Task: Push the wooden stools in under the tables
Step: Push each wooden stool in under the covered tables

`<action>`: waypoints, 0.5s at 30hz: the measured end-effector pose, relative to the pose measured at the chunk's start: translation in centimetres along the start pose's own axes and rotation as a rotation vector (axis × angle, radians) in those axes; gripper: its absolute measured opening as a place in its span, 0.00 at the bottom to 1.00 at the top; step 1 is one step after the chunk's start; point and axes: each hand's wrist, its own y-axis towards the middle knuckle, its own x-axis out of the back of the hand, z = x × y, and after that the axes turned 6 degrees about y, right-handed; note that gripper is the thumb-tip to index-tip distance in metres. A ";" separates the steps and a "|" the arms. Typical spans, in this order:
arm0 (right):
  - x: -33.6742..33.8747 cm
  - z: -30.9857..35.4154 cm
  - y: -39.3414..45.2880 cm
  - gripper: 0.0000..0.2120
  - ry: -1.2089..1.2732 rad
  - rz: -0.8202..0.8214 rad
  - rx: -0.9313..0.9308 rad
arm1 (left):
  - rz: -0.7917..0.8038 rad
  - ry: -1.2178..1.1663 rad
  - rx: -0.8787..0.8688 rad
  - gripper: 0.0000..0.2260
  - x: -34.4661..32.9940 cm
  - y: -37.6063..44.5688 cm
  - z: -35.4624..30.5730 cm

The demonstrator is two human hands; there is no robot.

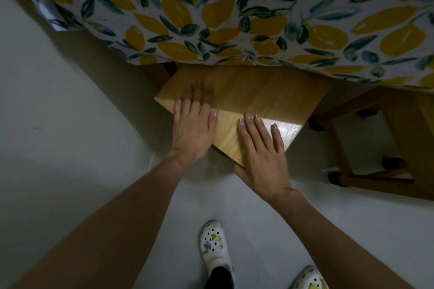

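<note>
Wooden stool (246, 98) stands skewed, one corner pointing at the person, its far part already under the cloth-covered counter (234, 7). Left hand (191, 134) and right hand (263, 155) lie flat and open on the seat's near corner, each grip closed on nothing. Judgement: the push runs straight ahead; both hands are equally near.

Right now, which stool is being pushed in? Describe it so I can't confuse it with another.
Find the lemon-print tablecloth across the top. Below its edge, a wooden stool sticks out corner-first, both hands flat on its seat. The other stool, at the right, is untouched and shows only its legs and rungs.
</note>
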 end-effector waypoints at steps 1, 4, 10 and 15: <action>0.1 -0.3 -0.3 0.49 -0.005 0.012 0.023 | 0.001 -0.008 0.028 0.25 0.1 -0.7 -0.4; 0.3 -1.2 -1.0 0.49 -0.015 0.050 0.089 | 0.025 -0.019 0.116 0.26 0.2 -2.4 -1.2; 0.8 -2.1 -1.0 0.51 -0.034 0.154 0.208 | 0.030 -0.053 0.260 0.26 -0.4 -5.2 -1.9; 1.4 -2.4 -0.8 0.52 -0.031 0.211 0.280 | 0.028 -0.013 0.277 0.25 -0.7 -7.9 -1.5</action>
